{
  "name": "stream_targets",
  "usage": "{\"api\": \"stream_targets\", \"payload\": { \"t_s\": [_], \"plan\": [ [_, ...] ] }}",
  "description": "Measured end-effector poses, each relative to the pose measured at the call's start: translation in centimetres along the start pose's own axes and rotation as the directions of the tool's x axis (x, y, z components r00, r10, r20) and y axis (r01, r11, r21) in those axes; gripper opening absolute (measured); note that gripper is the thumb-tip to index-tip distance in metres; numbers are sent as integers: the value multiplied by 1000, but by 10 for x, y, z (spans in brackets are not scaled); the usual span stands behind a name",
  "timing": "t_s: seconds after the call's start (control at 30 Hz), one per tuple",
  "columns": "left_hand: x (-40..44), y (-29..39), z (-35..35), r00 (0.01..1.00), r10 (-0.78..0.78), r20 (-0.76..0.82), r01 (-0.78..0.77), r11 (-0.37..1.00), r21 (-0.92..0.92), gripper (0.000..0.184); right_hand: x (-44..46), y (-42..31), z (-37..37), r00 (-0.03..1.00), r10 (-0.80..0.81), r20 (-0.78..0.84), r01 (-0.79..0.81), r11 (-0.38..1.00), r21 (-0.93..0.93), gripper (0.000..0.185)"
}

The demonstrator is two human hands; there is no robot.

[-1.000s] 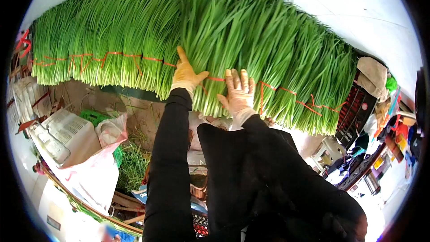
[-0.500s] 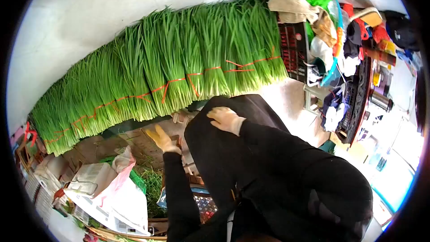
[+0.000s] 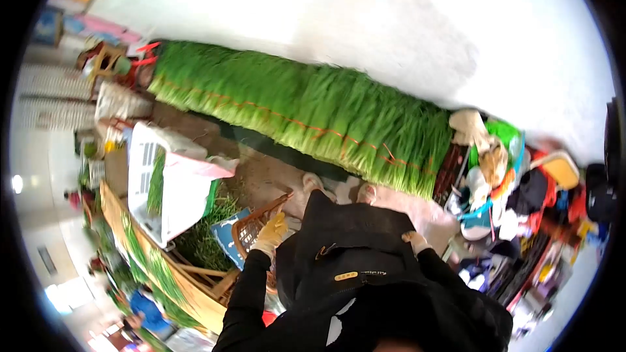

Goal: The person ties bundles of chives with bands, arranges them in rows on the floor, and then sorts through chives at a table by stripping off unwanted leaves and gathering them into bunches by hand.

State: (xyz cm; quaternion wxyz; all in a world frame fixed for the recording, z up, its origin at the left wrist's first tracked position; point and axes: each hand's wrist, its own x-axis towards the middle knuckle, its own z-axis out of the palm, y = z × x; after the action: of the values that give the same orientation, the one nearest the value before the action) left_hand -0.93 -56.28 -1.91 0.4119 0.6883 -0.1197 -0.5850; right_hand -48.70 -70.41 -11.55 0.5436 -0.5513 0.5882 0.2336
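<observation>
My left hand (image 3: 270,232), in a yellowish glove, is beside the brown wicker chair (image 3: 245,228). Its fingers look stretched out, though blur hides whether they touch the chair's edge. At the right edge of the black apron (image 3: 355,238) is my right hand (image 3: 416,242), also gloved, its fingers closed on the cloth. The apron spreads across my front. Beyond it stands a long row of green leafy stalks (image 3: 293,104), upright and packed tightly, with red ties around their lower parts.
A white plastic crate (image 3: 145,173) holding some green stalks lies to the left. Loose green leaves (image 3: 202,244) lie beside it. Cloths and bags (image 3: 499,169) are heaped at the right. My shoes (image 3: 366,193) show on the floor beyond the apron. A white wall (image 3: 404,19) rises behind the stalks.
The view has swung and drawn back from the stalks. My left hand has come back beside the wicker chair. My right hand has moved from on top of the apron to its right edge.
</observation>
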Motion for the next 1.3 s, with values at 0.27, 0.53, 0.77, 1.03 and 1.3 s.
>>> {"api": "stream_targets", "payload": {
  "t_s": [0.27,0.53,0.77,1.03,1.3],
  "plan": [
    [-137,45,32,809,430,-401,-158,816,556,33,-16,8,-50,993,2,-122,20,984,178,26],
    [-188,-63,-12,630,338,-699,-304,936,179,28,-27,69,-51,977,-209,39,209,909,-362,28],
    [-231,-192,-1,644,39,-764,-390,876,-284,46,-54,-26,-61,983,184,24,-181,978,-107,15],
    [-212,-183,10,595,74,-800,-473,838,-273,47,-52,-88,-61,995,93,-21,-94,991,-96,21],
    [-139,-119,-5,673,207,-710,-450,876,-172,42,-20,-88,-94,934,182,307,-259,937,235,10]
  ]
}}
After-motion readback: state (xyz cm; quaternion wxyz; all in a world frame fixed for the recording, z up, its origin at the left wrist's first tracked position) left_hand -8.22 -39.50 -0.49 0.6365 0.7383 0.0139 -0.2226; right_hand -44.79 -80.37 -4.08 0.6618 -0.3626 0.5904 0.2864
